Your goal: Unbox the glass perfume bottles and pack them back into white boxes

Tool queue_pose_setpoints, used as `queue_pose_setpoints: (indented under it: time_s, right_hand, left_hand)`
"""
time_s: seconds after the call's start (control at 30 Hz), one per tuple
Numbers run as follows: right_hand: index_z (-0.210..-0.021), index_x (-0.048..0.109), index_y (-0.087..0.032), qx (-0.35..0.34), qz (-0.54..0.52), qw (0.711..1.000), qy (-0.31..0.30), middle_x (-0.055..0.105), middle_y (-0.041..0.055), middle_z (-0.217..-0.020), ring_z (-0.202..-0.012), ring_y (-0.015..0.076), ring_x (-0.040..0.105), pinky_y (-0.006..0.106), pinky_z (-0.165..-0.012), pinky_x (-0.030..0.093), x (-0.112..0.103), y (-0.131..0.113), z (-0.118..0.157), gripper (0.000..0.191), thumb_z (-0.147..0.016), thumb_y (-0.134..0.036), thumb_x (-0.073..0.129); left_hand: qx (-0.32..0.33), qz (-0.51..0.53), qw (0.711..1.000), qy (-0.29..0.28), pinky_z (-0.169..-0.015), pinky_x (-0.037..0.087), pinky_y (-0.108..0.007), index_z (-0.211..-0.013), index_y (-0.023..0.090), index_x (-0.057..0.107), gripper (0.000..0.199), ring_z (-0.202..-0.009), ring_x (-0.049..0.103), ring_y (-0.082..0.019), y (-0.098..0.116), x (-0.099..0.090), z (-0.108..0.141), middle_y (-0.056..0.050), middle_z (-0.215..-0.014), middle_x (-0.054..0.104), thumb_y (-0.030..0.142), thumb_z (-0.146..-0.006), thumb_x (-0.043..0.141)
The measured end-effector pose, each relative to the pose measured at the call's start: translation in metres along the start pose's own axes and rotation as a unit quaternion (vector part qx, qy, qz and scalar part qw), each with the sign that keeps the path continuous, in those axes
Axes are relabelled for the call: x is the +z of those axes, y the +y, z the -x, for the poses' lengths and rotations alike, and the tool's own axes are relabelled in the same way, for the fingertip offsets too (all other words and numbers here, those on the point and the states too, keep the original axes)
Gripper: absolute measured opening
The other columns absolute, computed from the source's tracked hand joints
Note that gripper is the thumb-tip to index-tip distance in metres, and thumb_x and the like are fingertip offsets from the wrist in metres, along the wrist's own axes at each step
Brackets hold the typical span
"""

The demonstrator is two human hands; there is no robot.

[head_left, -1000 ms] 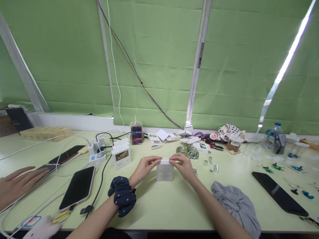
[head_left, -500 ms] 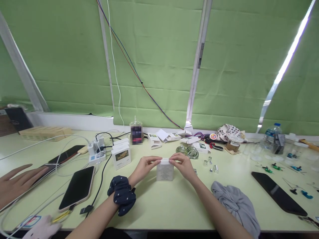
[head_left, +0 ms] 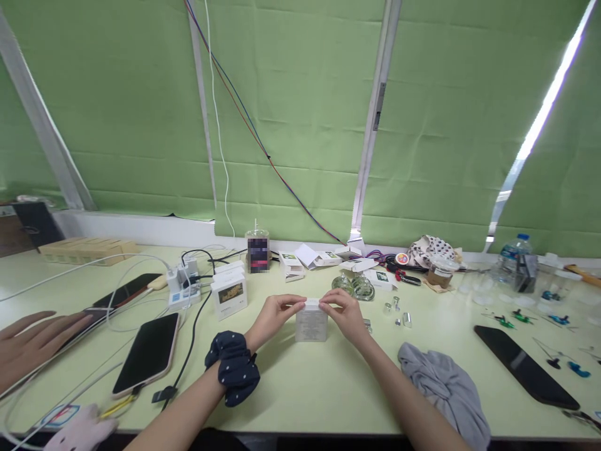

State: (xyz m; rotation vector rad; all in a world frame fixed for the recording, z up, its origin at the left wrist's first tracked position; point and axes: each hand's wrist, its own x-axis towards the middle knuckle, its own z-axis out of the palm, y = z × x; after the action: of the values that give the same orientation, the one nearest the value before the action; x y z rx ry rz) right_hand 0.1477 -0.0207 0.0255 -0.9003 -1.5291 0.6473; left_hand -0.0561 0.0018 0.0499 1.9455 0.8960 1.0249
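A small white box point(head_left: 311, 327) with fine print on its near face stands upright on the pale table in front of me. My left hand point(head_left: 277, 318) pinches its top left corner between thumb and fingers. At the top right corner, my right hand point(head_left: 346, 313) has the same kind of pinch. A dark dotted scrunchie point(head_left: 233, 368) is round my left wrist. Left of my hands stand several similar white boxes point(head_left: 229, 294) in a row, the front one with a picture. Behind my right hand lie coiled earphones in clear green holders point(head_left: 362, 287) and small metallic pieces point(head_left: 406, 319).
At the left, another person's hand point(head_left: 40, 338) rests by a phone, near a second phone point(head_left: 148, 354), cables and a power strip point(head_left: 183, 294). Opened boxes point(head_left: 291, 266) lie at the back. A grey cloth point(head_left: 446, 391) and a black phone point(head_left: 526, 366) are at the right.
The view has shifted very slightly. Both hands keep their pinch on the white box, which stays in the same spot.
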Motion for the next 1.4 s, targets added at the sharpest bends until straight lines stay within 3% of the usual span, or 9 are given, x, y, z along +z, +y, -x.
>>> queue_pose_setpoints:
  time_s: [0.23,0.37,0.57,0.73,0.93,1.0,1.17,1.27,1.4]
  right_hand:
    - [-0.076,0.071,-0.019,0.030,-0.043,0.998,-0.024,0.057,0.0094,-0.095,-0.095,0.0226,0.058,0.031,-0.068,0.056,-0.002,0.006,0.003,0.022,-0.072,-0.041,0.070]
    - [-0.068,0.065,-0.017,0.048,-0.056,0.997,-0.008,0.058,0.0107,-0.097,-0.092,0.0226,0.059,0.031,-0.069,0.054,0.004,0.013,0.006,0.026,-0.071,-0.043,0.069]
    - [-0.069,0.062,-0.018,0.028,0.013,1.000,0.004,0.058,0.0102,-0.092,-0.090,0.0223,0.057,0.027,-0.061,0.052,0.009,0.009,0.013,0.031,-0.080,-0.047,0.059]
    - [-0.082,0.063,-0.018,0.052,0.014,0.998,-0.020,0.060,0.0079,-0.083,-0.078,0.0195,0.059,0.028,-0.061,0.052,0.015,-0.007,0.024,0.036,-0.087,-0.050,0.046]
    - [-0.102,0.046,-0.021,0.096,-0.099,0.978,-0.155,0.063,0.0048,-0.091,-0.086,0.0193,0.063,0.034,-0.077,0.051,0.051,0.000,0.045,0.026,-0.079,-0.028,0.058]
    - [-0.096,0.044,-0.021,0.106,-0.036,0.983,-0.143,0.060,0.0020,-0.084,-0.078,0.0187,0.063,0.033,-0.072,0.051,0.063,0.008,0.044,0.029,-0.073,-0.022,0.060]
    - [-0.094,0.041,-0.021,0.209,0.080,0.975,0.009,0.054,-0.0034,-0.075,-0.051,0.0131,0.054,0.028,-0.051,0.047,0.073,0.024,0.019,0.038,-0.065,-0.023,0.065]
    - [-0.109,0.043,-0.024,0.215,0.043,0.975,-0.048,0.060,-0.0008,-0.091,-0.040,0.0082,0.051,0.024,-0.041,0.044,0.072,0.030,0.006,0.052,-0.063,-0.025,0.067]
    - [-0.102,0.053,-0.022,0.181,0.009,0.975,-0.124,0.065,0.0021,-0.094,-0.036,0.0067,0.049,0.022,-0.035,0.041,0.078,0.038,-0.002,0.034,-0.070,-0.027,0.061]
  left_hand:
    - [0.018,-0.010,1.000,-0.013,-0.079,0.053,-0.031,-0.083,0.017,0.072,0.022,-0.096,0.064,-0.022,0.000,0.000,0.002,-0.009,-0.103,0.069,0.036,-0.080,0.061]
    - [0.067,-0.083,0.994,0.012,-0.089,0.047,-0.035,-0.072,0.018,0.068,0.017,-0.104,0.059,-0.021,0.004,0.003,0.007,-0.009,-0.111,0.063,0.030,-0.081,0.060]
    - [0.189,-0.349,0.916,0.058,-0.090,0.041,-0.040,-0.076,0.020,0.068,0.016,-0.108,0.051,-0.023,0.014,0.006,0.013,-0.009,-0.107,0.058,0.025,-0.085,0.056]
    - [0.165,-0.471,0.864,0.070,-0.084,0.039,-0.042,-0.078,0.018,0.069,0.033,-0.101,0.051,-0.025,0.029,0.009,0.015,-0.010,-0.096,0.059,0.027,-0.093,0.041]
    - [0.147,-0.509,0.846,0.051,-0.084,0.036,-0.045,-0.083,0.019,0.070,0.027,-0.099,0.049,-0.027,0.037,0.005,0.017,-0.009,-0.094,0.059,0.034,-0.088,0.049]
    - [0.137,-0.520,0.842,0.038,-0.084,0.036,-0.045,-0.088,0.019,0.070,0.020,-0.099,0.048,-0.027,0.034,0.001,0.016,-0.009,-0.095,0.059,0.031,-0.085,0.053]
    - [0.121,-0.511,0.851,0.020,-0.090,0.034,-0.051,-0.101,0.025,0.067,0.021,-0.100,0.049,-0.027,0.023,-0.009,0.014,-0.007,-0.099,0.060,0.023,-0.086,0.052]
    - [0.118,-0.492,0.863,0.008,-0.097,0.027,-0.058,-0.104,0.028,0.066,0.022,-0.105,0.048,-0.027,0.018,-0.015,0.014,-0.005,-0.101,0.060,0.024,-0.088,0.050]
    - [0.067,-0.507,0.856,0.072,-0.104,0.019,-0.062,-0.124,0.032,0.053,0.034,-0.125,0.037,-0.031,0.006,-0.034,0.013,-0.007,-0.126,0.053,0.037,-0.092,0.042]
